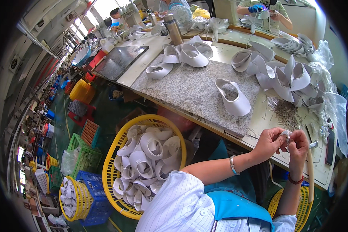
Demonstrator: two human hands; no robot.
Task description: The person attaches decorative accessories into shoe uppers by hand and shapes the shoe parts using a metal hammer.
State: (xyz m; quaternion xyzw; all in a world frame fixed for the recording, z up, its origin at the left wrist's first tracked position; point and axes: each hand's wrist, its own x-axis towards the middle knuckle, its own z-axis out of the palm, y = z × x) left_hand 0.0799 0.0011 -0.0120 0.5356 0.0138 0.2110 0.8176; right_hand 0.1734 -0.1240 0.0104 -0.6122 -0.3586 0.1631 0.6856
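My left hand [270,144], with a silver bracelet at the wrist, is closed in a pinch at the table's right front. My right hand [298,150], with a red bead bracelet below it, meets it there. Between both sets of fingertips is a small white piece [285,133]; its kind is too small to make out. Just beyond the hands lies a heap of thin brownish metal-looking pieces [287,114]. A hammer [313,145] with a pale handle shows beside my right hand. The nearest white shoe upper [236,101] rests on a speckled grey slab [197,94].
More white shoe uppers [294,79] are heaped at the right, by clear plastic bags [338,120]. A metal flask [173,30] stands at the back. Left of the table, a yellow basket [106,170] holds many uppers. Across the table a co-worker's blue-gloved hand [256,8] works at a machine.
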